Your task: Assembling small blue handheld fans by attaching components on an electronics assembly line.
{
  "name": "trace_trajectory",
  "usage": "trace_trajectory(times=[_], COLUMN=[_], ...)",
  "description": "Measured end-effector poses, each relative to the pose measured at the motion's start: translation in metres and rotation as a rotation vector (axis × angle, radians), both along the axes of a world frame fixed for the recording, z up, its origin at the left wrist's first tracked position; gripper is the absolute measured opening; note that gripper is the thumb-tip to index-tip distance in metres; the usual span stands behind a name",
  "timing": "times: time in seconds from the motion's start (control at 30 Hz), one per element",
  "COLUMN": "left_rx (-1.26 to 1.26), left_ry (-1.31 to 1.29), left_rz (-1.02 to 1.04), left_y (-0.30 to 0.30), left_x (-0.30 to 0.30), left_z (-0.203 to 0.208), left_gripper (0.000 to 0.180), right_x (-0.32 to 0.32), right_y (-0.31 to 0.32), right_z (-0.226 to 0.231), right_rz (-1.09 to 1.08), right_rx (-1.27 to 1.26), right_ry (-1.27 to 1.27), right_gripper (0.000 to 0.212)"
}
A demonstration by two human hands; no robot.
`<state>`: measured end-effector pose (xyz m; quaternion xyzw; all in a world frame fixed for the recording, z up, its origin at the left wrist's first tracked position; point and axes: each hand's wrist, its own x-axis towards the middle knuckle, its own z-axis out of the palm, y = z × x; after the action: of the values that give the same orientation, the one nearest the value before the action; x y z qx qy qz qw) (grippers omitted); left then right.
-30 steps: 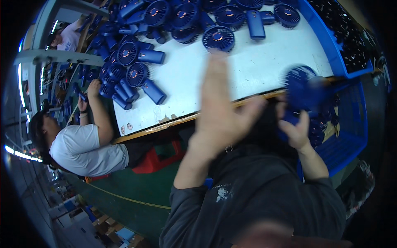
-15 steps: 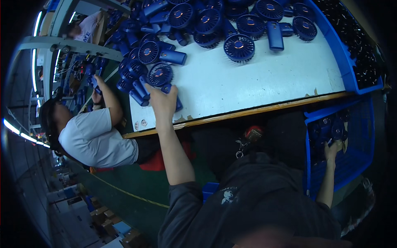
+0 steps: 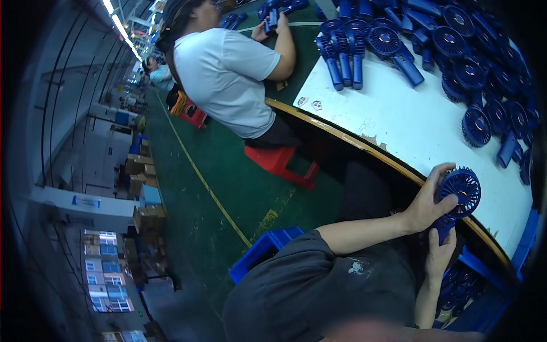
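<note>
On my feed, the left hand [image 3: 431,199] grasps the blue fan [image 3: 466,185] round its grille [image 3: 468,198], the right hand [image 3: 439,255] its handle [image 3: 444,228], by the near edge of the counter [image 3: 407,134]; I'd press lightly.

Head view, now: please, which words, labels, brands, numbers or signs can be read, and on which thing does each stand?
None can be read.
Blue-and-white wall sign: too small.
White print on the dark shirt: no legible letters.
Round stickers on the white tabletop: small pictures, no legible words.
Handheld fan in left hand and right hand: no legible marking.
</note>
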<state>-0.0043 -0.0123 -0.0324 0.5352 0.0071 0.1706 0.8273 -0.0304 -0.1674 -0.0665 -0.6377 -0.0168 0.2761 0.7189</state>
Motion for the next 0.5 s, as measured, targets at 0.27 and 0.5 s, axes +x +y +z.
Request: trace_trajectory(times=[0.27,0.5], left_rx=[-0.711,-0.619], left_ry=[0.31,0.175], left_rz=[-0.712,-0.796], left_y=[0.018,-0.011], left_x=[0.027,0.006], left_z=[-0.006,0.014], left_gripper=[0.047,0.057], right_x=[0.026,0.121], right_y=[0.009,-0.113], right_z=[0.057,0.101], right_rz=[0.25,0.341], right_rx=[-0.542,-0.873], right_ry=[-0.895,-0.822], right_gripper=[0.031,0.029])
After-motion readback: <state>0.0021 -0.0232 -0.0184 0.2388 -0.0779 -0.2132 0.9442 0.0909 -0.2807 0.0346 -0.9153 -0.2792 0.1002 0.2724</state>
